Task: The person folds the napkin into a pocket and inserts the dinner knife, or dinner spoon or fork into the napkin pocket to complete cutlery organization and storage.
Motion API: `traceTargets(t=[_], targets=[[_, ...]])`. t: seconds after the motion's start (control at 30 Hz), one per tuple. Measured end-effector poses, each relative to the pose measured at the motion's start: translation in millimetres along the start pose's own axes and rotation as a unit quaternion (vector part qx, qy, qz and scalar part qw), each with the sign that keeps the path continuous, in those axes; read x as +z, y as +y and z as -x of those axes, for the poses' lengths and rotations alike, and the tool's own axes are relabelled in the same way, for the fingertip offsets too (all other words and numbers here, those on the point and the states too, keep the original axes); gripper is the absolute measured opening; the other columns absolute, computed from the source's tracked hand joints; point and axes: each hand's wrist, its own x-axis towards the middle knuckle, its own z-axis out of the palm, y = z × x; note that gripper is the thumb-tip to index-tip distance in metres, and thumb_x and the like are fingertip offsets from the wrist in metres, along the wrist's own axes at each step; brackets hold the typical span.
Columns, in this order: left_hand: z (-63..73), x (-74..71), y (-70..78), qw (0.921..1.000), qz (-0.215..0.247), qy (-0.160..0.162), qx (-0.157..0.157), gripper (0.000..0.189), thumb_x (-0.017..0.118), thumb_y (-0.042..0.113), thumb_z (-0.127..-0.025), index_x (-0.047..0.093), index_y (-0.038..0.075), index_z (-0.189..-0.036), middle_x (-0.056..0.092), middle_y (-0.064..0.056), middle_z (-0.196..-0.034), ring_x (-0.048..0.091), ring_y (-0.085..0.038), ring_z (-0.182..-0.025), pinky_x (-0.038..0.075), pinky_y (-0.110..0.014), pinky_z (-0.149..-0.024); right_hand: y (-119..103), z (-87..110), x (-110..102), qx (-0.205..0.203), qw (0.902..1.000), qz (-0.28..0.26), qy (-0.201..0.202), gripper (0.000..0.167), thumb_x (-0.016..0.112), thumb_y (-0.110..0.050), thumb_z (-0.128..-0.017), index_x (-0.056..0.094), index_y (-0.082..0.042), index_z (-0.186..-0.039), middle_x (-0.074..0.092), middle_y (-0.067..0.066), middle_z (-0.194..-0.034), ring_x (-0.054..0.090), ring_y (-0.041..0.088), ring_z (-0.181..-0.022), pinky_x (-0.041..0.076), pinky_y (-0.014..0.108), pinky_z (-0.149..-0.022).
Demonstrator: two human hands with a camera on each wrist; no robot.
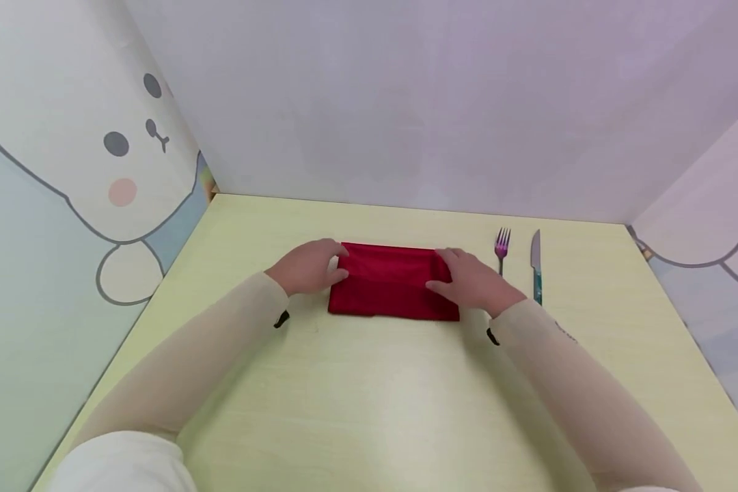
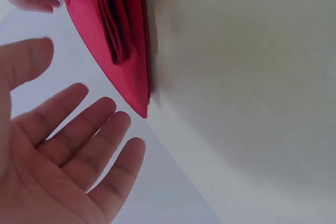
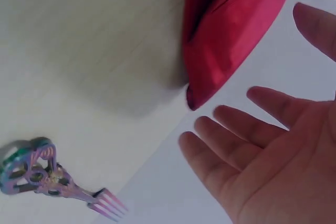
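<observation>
A folded red cloth napkin (image 1: pixel 384 283) lies flat on the table, its long sides running left to right in the head view. My left hand (image 1: pixel 310 266) is at its left edge. In the left wrist view the palm (image 2: pixel 58 166) and spread, relaxed fingers show a gap from the napkin's folded layers (image 2: pixel 118 24). Over the right end is my right hand (image 1: pixel 473 280), thumb and fingers apart. The right wrist view has those fingers (image 3: pixel 226 145) loosely extended beside the red cloth (image 3: pixel 226 45), holding nothing. Contact with the cloth cannot be made out.
Right of the napkin lie a fork (image 1: pixel 501 246) with purple tines and a knife (image 1: pixel 536 256) with a green patterned handle. My right forearm partly covers both. The pale wooden table (image 1: pixel 357 396) meets a plain back wall (image 1: pixel 430 102) and side walls with cartoon prints.
</observation>
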Motion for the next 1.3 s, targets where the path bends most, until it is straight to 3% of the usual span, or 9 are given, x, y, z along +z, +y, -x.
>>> traceTargets(t=[0.1,0.2,0.43,0.5,0.57,0.7,0.8,1.03,1.3], targets=[[-21.4,-4.0,-8.3,0.9974,0.069,0.005,-0.022,0.052,0.065,0.034,-0.101,0.054,0.009,-0.145,0.058,-0.008,-0.138,0.054,-0.026,-0.125,0.047,-0.044,-0.106,9,-15.1,-7,0.015,0.9993,-0.033,0.006,0.080,0.067,-0.041,-0.100,0.029,-0.003,-0.160,0.033,0.023,-0.159,0.033,0.043,-0.144,0.035,0.060,-0.115],[-41.4,-4.9,-16.8,0.9876,0.149,0.014,-0.047,0.054,0.064,0.033,-0.102,0.052,0.007,-0.147,0.058,-0.010,-0.138,0.054,-0.026,-0.125,0.048,-0.043,-0.104,17,-28.1,-11,0.017,0.9961,-0.086,0.005,0.078,0.066,-0.038,-0.101,0.030,-0.001,-0.159,0.032,0.023,-0.160,0.032,0.043,-0.146,0.033,0.058,-0.116],[-67.6,-3.9,-28.1,0.9257,0.351,0.018,-0.141,0.050,0.066,0.021,-0.101,0.053,0.002,-0.145,0.061,-0.014,-0.134,0.064,-0.026,-0.115,0.052,-0.038,-0.101,31,-45.3,-14,0.049,0.9602,-0.275,0.001,0.065,0.065,-0.031,-0.102,0.039,-0.002,-0.155,0.043,0.021,-0.154,0.043,0.038,-0.140,0.038,0.052,-0.115],[-70.3,-3.6,-27.5,0.9179,0.367,0.016,-0.150,0.046,0.068,0.015,-0.100,0.056,0.000,-0.141,0.062,-0.015,-0.132,0.065,-0.025,-0.113,0.053,-0.036,-0.099,33,-48.1,-14,0.050,0.9530,-0.299,0.000,0.062,0.065,-0.024,-0.102,0.041,0.001,-0.153,0.045,0.022,-0.151,0.045,0.038,-0.138,0.038,0.051,-0.115],[-71.8,-3.3,-24.4,0.9224,0.356,0.015,-0.150,0.044,0.071,0.011,-0.096,0.060,-0.001,-0.137,0.064,-0.015,-0.129,0.064,-0.024,-0.111,0.054,-0.034,-0.096,35,-50.2,-14,0.049,0.9476,-0.316,-0.002,0.058,0.066,-0.016,-0.101,0.043,0.003,-0.151,0.047,0.024,-0.150,0.046,0.038,-0.137,0.038,0.050,-0.115],[-77.6,-0.7,-19.0,0.9566,0.252,0.015,-0.145,0.038,0.074,0.010,-0.091,0.069,0.003,-0.127,0.067,-0.011,-0.124,0.061,-0.025,-0.111,0.052,-0.037,-0.095,36,-53.3,-13,0.040,0.9518,-0.304,0.002,0.054,0.067,-0.002,-0.096,0.049,0.006,-0.146,0.054,0.024,-0.144,0.051,0.037,-0.132,0.043,0.048,-0.110],[-83.0,2.0,-18.6,0.9728,0.184,0.009,-0.140,0.033,0.074,0.011,-0.090,0.073,0.006,-0.123,0.069,-0.008,-0.122,0.059,-0.027,-0.117,0.051,-0.041,-0.099,35,-56.1,-10,0.038,0.9629,-0.267,0.010,0.048,0.068,0.000,-0.093,0.057,0.004,-0.139,0.060,0.023,-0.134,0.056,0.035,-0.122,0.047,0.045,-0.104],[-82.7,1.2,-17.4,0.9837,0.127,-0.002,-0.128,0.022,0.072,0.010,-0.092,0.079,0.009,-0.113,0.073,-0.005,-0.112,0.059,-0.024,-0.112,0.050,-0.040,-0.097,34,-58.8,-10,0.036,0.9857,-0.164,-0.007,0.028,0.066,-0.007,-0.094,0.069,0.000,-0.121,0.066,0.016,-0.117,0.058,0.030,-0.106,0.047,0.046,-0.097],[-74.1,-3.4,-10.7,0.9892,0.098,-0.024,-0.107,0.016,0.063,0.013,-0.098,0.075,0.006,-0.106,0.069,-0.004,-0.095,0.058,-0.020,-0.087,0.048,-0.032,-0.076,32,-55.8,-12,0.018,0.9937,-0.108,-0.026,0.014,0.063,-0.011,-0.096,0.069,-0.002,-0.106,0.064,0.009,-0.095,0.055,0.027,-0.090,0.045,0.040,-0.083]])
